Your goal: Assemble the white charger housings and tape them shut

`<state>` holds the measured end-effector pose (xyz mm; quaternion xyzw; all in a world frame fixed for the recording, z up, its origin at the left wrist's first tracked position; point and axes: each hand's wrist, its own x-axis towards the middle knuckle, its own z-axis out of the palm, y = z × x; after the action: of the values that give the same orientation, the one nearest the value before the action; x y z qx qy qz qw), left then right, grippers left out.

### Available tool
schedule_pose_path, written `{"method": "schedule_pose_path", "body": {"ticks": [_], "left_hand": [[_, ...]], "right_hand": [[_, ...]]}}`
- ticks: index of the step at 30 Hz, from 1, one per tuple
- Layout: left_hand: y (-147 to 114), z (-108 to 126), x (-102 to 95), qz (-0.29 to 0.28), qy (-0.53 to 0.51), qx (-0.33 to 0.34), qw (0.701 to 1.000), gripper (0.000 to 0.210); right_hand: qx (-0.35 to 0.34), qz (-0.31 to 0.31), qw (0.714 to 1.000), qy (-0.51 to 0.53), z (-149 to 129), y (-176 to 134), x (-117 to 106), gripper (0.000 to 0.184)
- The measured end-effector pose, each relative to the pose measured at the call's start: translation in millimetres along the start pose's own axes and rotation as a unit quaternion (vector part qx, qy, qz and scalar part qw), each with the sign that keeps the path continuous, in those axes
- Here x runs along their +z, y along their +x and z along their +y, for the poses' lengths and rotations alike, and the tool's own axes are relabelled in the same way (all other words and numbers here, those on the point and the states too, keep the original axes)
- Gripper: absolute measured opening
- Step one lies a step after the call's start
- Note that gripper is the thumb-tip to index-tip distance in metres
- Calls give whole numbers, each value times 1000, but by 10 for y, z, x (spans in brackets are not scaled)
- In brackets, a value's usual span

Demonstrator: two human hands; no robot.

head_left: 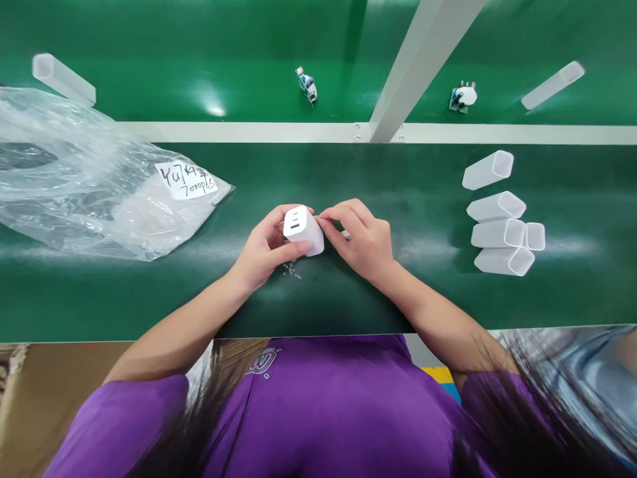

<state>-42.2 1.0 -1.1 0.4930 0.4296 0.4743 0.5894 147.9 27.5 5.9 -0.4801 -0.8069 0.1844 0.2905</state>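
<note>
My left hand (269,245) is wrapped round a white charger (307,229), tilted so that the face with its port slots points up toward me. Thumb and fingers press on opposite sides of it. Close by on the right, my right hand (361,238) has thumb and index finger pinched together at the charger's far side. Whatever lies between those fingertips is too small to make out. Several tiny clear pieces (291,270) are scattered on the green bench just below the charger.
A clear plastic bag (89,179) with a handwritten label lies at left. Several translucent white sleeves (490,234) stand grouped at right. Beyond the white rail (279,132) are two small circuit boards (307,86) and two more sleeves (552,85). A white post (418,66) rises from the rail.
</note>
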Motion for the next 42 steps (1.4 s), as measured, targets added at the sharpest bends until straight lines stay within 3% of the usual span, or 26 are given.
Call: {"method": "schedule_pose_path", "body": {"ticks": [4, 8, 12, 17, 20, 24, 30, 33, 38, 42], "left_hand": [[-2, 61, 22, 16, -88, -65, 994, 51], [-14, 173, 94, 45, -174, -134, 975, 50], [6, 221, 162, 87, -217, -142, 962, 37], [38, 176, 151, 79, -216, -140, 963, 34], [27, 103, 102, 45, -196, -101, 974, 39], [-24, 11, 40, -18, -68, 17, 997, 51], [-56, 27, 30, -65, 19, 95, 993, 52], [-40, 31, 29, -63, -9, 77, 995, 52], [-27, 14, 53, -102, -135, -39, 985, 50], [-45, 1, 68, -120, -161, -61, 978, 49]], "right_hand": [[-40, 52, 998, -22, 41, 4, 22, 27], [-95, 131, 980, 116, 33, 16, -12, 17], [-26, 105, 954, 279, -27, 28, -72, 17], [21, 84, 930, 357, -54, 23, -86, 17], [19, 77, 929, 361, -44, 19, -87, 15], [-6, 80, 935, 346, -41, 13, -103, 14], [-46, 104, 946, 303, -55, -10, -111, 10], [-69, 111, 954, 268, -61, -25, -102, 10], [-94, 135, 963, 216, -71, -52, -84, 9], [-99, 159, 964, 188, -73, -70, -79, 8]]}}
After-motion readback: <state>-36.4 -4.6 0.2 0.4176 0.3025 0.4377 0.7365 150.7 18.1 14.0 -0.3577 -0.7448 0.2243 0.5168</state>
